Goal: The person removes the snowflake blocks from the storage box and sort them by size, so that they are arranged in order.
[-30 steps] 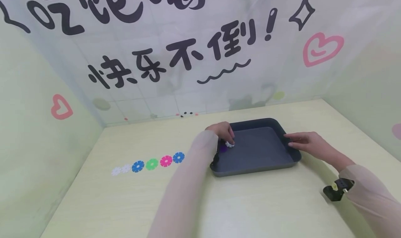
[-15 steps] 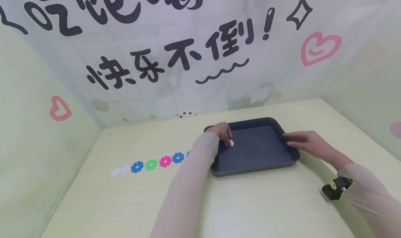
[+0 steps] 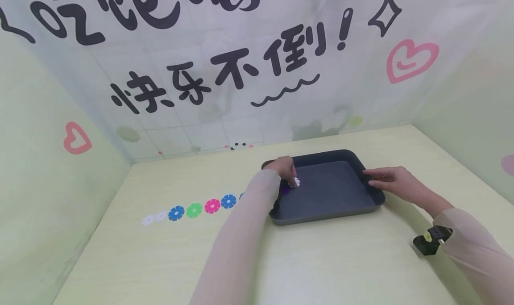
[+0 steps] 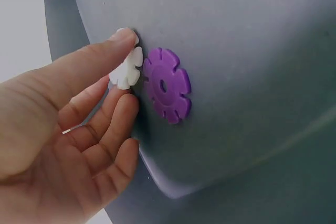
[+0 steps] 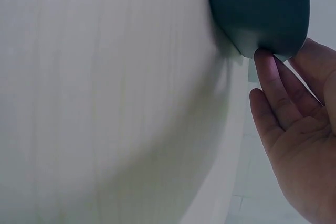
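My left hand reaches into the dark grey tray and pinches a white snowflake building disc between thumb and fingers, close over the tray's floor. Right beside it a purple snowflake disc lies flat, partly covered by the hand in the head view. At the tray's right side, my right hand holds the rim, with fingers against the outer wall in the right wrist view and the thumb partly hidden behind it.
Left of the tray runs a row of snowflake discs: white ones, a blue one, a green one, a pink one and another blue one. My left sleeve covers the row's right end. A printed wall stands behind the table.
The white disc has shifted slightly and tilted in the left hand's fingers. An edge of a further blue disc now shows beside the left sleeve. The right hand stays at the tray's rim.
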{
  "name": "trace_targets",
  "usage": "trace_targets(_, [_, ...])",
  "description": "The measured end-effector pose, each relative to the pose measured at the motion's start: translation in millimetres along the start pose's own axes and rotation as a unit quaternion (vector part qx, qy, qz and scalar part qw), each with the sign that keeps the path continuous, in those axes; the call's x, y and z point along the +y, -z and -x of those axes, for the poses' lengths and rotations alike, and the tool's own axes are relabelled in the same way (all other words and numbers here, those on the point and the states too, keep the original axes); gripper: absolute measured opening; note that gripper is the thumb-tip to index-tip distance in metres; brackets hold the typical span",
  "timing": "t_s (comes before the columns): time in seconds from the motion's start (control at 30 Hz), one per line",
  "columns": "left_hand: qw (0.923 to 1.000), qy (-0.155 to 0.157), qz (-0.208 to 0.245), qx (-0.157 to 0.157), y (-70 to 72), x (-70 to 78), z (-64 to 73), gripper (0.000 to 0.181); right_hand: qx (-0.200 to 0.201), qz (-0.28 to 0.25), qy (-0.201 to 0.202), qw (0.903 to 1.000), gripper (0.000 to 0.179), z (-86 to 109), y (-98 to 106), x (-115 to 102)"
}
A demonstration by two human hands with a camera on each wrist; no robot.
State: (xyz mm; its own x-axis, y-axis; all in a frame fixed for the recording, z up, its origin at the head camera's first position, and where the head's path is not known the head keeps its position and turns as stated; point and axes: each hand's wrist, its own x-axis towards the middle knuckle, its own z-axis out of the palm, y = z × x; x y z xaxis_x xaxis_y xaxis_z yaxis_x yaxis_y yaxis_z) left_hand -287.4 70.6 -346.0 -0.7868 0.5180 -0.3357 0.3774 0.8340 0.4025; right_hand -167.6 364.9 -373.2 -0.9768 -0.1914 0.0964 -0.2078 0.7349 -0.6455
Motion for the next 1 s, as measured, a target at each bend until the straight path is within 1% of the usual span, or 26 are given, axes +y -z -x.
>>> trace_targets(0.1, [0.9999, -0.011, -0.006, 0.011, 1.1, -1.5, 1.2, 0.018, 0.000, -0.003, 0.004, 1.0000, 0.040, -0.3, -0.5, -1.2])
trace_targets(0.2, [0.9995, -0.026, -0.003, 0.019, 4.0, -3.9, 3.3, 0.015, 0.001, -0.005, 0.007, 1.0000, 0.040, -0.7, -1.0, -1.4])
trace_targets(0.27, [0.9990, -0.039, 0.007, 0.021, 6.9, -6.0, 5.1, 0.013, 0.001, -0.003, 0.005, 1.0000, 0.040, -1.2, -1.2, -1.3])
trace_targets(0.37, [0.9977, -0.055, 0.034, 0.021, 11.4, -10.8, 8.0, 0.012, -0.001, -0.004, 0.003, 1.0000, 0.040, -1.5, -1.5, -1.7])
trace_targets(0.5, [0.9965, -0.059, 0.056, 0.017, 17.2, -17.4, 14.0, 0.011, -0.002, -0.003, -0.001, 1.0000, 0.040, -0.9, -1.8, -1.9])
trace_targets(0.77, [0.9950, -0.086, 0.045, 0.023, 31.5, -28.9, 27.8, 0.012, 0.002, 0.002, 0.003, 1.0000, 0.040, 0.1, -1.4, -2.3])
trace_targets(1.0, [0.9938, -0.104, 0.035, 0.020, 45.8, -42.3, 49.5, 0.012, -0.003, 0.006, -0.002, 1.0000, 0.040, 1.4, -0.2, -0.5])
